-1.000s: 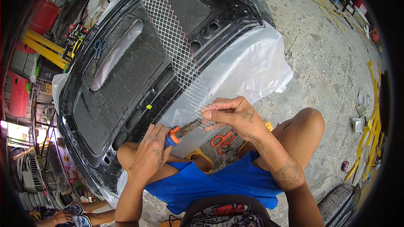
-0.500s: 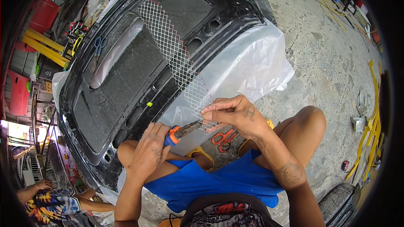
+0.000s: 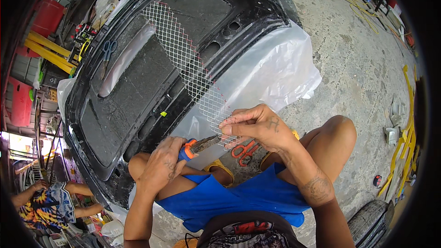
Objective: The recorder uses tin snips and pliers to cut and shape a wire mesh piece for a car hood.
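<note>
My left hand (image 3: 161, 160) is closed around the blue-and-orange handles of a pair of pliers (image 3: 206, 143). The worn, dark jaws point right and reach the near end of a long strip of silvery wire mesh (image 3: 186, 62); I cannot tell whether they grip a wire. My right hand (image 3: 262, 126) pinches that near end between thumb and fingers. From there the strip slants away to the far left, above a black car body panel (image 3: 131, 71). Red marks run along its right edge.
Orange-handled scissors (image 3: 245, 150) lie on the floor between my feet. Blue-handled scissors (image 3: 109, 50) rest on the panel, beside its long slot. Plastic sheeting (image 3: 280, 69) spreads under the panel. Another person's colourful shorts (image 3: 46, 209) show at lower left; a tyre (image 3: 370, 225) lies at lower right.
The far end of the mesh has swung a little left, while both my hands stay nearly in place. The person at lower left has shifted position.
</note>
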Demonstrator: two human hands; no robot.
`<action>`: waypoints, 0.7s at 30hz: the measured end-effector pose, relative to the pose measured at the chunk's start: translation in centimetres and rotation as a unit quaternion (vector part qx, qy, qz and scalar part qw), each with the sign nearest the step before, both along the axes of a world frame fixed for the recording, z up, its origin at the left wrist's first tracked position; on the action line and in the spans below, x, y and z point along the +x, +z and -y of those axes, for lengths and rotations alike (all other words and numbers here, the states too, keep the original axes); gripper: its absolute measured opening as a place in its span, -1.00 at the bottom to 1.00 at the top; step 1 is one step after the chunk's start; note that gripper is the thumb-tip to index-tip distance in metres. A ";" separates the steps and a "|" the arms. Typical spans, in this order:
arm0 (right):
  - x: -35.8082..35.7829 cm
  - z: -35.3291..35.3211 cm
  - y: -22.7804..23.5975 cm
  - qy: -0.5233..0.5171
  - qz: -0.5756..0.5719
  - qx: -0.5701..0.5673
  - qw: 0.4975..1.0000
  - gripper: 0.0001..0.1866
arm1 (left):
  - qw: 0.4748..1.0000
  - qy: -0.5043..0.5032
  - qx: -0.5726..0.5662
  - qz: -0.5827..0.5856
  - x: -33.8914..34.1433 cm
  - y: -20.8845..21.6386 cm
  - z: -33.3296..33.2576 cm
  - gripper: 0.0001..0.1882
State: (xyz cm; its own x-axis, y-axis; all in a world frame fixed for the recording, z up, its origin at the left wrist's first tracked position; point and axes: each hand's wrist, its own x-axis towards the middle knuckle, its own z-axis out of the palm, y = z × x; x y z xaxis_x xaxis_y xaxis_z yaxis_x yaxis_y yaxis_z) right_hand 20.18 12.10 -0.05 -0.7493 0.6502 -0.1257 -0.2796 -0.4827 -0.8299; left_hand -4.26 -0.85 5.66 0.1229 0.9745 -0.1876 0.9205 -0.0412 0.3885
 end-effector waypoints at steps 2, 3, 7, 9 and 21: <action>0.0 0.0 0.1 0.009 0.001 -0.025 1.000 -0.80 | 1.000 0.004 -0.008 0.022 -0.1 -0.4 0.0 -0.55; 0.0 0.0 0.0 0.009 0.001 -0.025 1.000 -0.80 | 0.999 0.008 -0.017 0.045 -0.2 -0.6 0.0 -0.55; 0.0 0.1 -0.2 0.027 -0.014 -0.059 0.998 -0.80 | 0.999 0.005 -0.024 0.046 -0.6 -1.0 -0.2 -0.50; -0.1 0.1 -0.3 0.030 -0.019 -0.062 0.997 -0.80 | 0.994 -0.091 0.068 -0.003 -0.6 -0.9 -0.6 -0.44; 0.0 -0.2 -0.4 0.000 -0.010 -0.034 0.999 -0.79 | 0.998 -0.025 0.048 0.028 0.8 -0.2 -0.2 -0.44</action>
State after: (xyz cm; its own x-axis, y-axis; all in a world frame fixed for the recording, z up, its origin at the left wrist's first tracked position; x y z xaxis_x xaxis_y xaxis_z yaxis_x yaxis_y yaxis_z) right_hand 20.16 12.27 -0.50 -0.7517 0.6411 -0.1548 -0.2958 -0.5374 -0.7898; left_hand -3.49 -0.64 5.45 0.1795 0.9801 -0.0849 0.8929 -0.1261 0.4321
